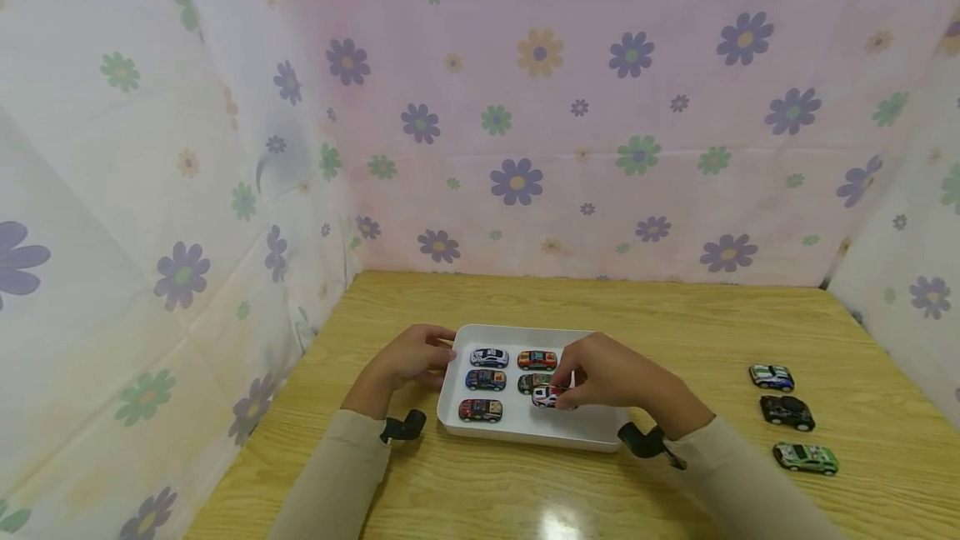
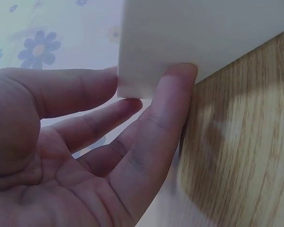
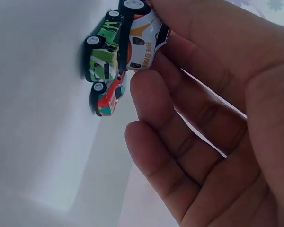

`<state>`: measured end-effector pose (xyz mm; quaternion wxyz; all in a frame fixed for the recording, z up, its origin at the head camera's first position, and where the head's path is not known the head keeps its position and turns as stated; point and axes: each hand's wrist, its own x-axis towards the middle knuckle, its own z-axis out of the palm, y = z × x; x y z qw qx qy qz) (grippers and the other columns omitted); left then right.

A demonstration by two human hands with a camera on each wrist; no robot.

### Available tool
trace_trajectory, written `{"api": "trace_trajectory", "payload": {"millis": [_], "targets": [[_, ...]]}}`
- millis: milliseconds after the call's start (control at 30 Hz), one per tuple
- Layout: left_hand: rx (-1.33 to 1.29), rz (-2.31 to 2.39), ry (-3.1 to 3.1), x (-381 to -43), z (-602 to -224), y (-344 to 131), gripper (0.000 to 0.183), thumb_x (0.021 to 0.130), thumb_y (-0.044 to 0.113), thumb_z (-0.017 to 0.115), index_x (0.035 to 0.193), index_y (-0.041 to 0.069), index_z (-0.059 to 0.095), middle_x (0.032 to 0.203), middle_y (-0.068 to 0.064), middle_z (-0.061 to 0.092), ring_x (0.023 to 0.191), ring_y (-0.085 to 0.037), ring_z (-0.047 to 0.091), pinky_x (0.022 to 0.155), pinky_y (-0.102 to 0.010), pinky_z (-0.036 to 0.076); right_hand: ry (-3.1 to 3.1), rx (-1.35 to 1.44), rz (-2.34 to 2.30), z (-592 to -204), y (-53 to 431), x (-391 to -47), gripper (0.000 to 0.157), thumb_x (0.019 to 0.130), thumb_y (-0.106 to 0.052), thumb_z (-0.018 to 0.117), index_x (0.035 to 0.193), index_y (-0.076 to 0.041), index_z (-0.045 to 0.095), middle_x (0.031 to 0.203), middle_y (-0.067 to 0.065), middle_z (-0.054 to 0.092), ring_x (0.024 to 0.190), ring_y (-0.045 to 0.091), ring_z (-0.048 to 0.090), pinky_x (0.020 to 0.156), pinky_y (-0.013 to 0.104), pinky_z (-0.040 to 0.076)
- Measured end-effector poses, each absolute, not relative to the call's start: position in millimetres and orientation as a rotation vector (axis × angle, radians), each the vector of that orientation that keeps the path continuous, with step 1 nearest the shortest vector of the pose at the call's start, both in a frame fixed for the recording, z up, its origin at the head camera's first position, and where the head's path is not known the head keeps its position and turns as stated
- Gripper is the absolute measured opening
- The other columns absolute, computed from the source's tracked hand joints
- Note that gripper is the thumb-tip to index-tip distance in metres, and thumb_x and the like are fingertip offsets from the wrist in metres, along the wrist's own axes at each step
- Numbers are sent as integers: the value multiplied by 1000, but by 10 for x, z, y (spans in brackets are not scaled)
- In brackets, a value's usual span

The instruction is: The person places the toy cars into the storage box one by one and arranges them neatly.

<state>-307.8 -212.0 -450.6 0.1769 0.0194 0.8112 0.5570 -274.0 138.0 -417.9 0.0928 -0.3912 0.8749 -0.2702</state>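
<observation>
My right hand (image 1: pixel 611 369) pinches a white toy car (image 1: pixel 543 396) with red markings between thumb and fingers, low over the white tray (image 1: pixel 517 426). Orange lettering shows on that car's side in the right wrist view. Right behind it a green toy car (image 3: pixel 103 59) and a red-and-yellow toy car (image 1: pixel 537 360) stand in the tray. The left column inside holds a white-and-dark toy car (image 1: pixel 489 357), a blue one (image 1: pixel 486 380) and a dark red one (image 1: pixel 481 411). At the tray's left end, my left hand (image 1: pixel 408 355) touches the outer wall (image 2: pixel 156 42) with slightly bent fingers.
Three more toy cars stand on the wooden table (image 1: pixel 675 490) at the right: a white-and-green one (image 1: pixel 771 377), a black one (image 1: pixel 787 412) and a green one (image 1: pixel 806 457). Flowered cloth (image 1: pixel 465 215) hangs behind the table and along both sides.
</observation>
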Motion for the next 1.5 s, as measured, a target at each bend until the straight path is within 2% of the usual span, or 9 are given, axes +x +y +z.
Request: {"api": "trace_trajectory", "payload": {"millis": [500, 933, 1500], "targets": [[25, 1622, 2252, -3103, -4528, -2135, 49, 97, 9, 70, 144, 4, 57, 126, -19, 66, 98, -26, 72, 75, -40, 65, 2622, -1140, -679, -4248, 1210, -2818, 10, 81, -31, 90, 88, -28, 83, 80, -22, 68, 70, 5, 63, 61, 22, 52], [13, 1617, 2253, -3109, -4535, -2124, 47, 98, 9, 70, 143, 4, 58, 126, -18, 66, 97, -25, 72, 76, -40, 65, 2584, -1073, -657, -4223, 1100, -2825, 12, 78, -27, 93, 86, -25, 84, 81, -18, 70, 71, 5, 63, 63, 22, 53], [10, 1621, 2250, -3108, -4547, -2126, 48, 96, 10, 72, 142, 4, 58, 125, -17, 66, 99, -25, 71, 77, -40, 65, 2559, -990, -662, -4263, 1016, -2825, 13, 76, -24, 94, 80, -26, 81, 77, -18, 69, 74, 6, 61, 66, 24, 53]]}}
